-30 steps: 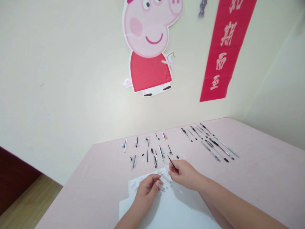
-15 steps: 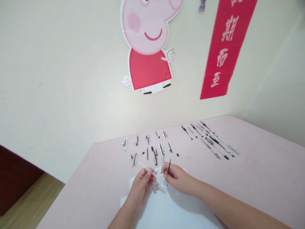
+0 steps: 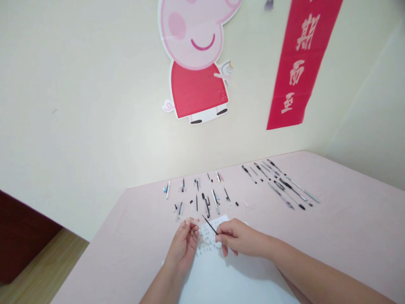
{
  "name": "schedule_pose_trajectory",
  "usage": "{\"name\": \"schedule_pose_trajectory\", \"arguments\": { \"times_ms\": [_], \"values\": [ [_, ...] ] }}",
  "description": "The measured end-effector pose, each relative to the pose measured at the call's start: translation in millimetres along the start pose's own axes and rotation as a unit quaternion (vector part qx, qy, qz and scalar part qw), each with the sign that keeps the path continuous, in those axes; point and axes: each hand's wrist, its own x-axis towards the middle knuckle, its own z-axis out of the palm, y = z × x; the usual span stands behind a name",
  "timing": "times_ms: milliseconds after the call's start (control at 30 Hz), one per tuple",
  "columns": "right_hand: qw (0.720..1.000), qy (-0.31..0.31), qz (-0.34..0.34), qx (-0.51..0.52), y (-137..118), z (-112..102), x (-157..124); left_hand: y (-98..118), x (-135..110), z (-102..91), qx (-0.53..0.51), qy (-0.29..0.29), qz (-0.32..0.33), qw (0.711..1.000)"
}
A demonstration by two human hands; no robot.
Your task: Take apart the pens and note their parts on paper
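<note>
My left hand (image 3: pixel 183 244) is closed on a clear, whitish pen barrel (image 3: pixel 193 221), pinched between thumb and fingers. In the fingers of my right hand (image 3: pixel 237 236) is a thin black pen refill (image 3: pixel 209 223), slanting up to the left towards the barrel. Refill and barrel are apart. Both hands are above white paper (image 3: pixel 228 278), whose upper part carries rows of small dark marks. Just beyond my hands lie several pen parts, among them a black refill (image 3: pixel 196 202) and a white pen barrel (image 3: pixel 168 190).
Several black and clear pens (image 3: pixel 286 192) lie slantwise at the right of the pink tabletop (image 3: pixel 344 236). A small black cap (image 3: pixel 237 204) sits nearer the middle. Behind the table, the wall bears a pig cutout (image 3: pixel 199 90) and a red banner (image 3: pixel 292 84).
The refill in my right hand has swung from nearly upright to slanting left. My left hand has moved slightly left with the barrel, and more of the marked paper shows between the hands.
</note>
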Motion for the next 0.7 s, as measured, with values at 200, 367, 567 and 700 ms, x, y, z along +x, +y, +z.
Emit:
{"name": "schedule_pose_trajectory", "arguments": {
  "times_ms": [200,367,567,700],
  "values": [
    [0.999,-0.044,0.015,-0.014,0.7,-0.7,-2.6,-0.1,1.7,-1.2,-0.032,0.03,0.005,0.999],
    [0.996,-0.079,0.019,-0.027,2.2,-3.1,-3.4,0.1,2.2,-0.2,-0.044,0.041,0.002,0.998],
    [0.995,-0.084,0.025,-0.035,4.8,-4.1,-3.5,-0.2,1.9,0.0,-0.033,0.029,0.012,0.999],
    [0.995,-0.084,0.038,-0.048,5.6,-5.6,-2.4,-0.3,1.3,-0.8,-0.023,0.008,0.016,1.0]
  ]
}}
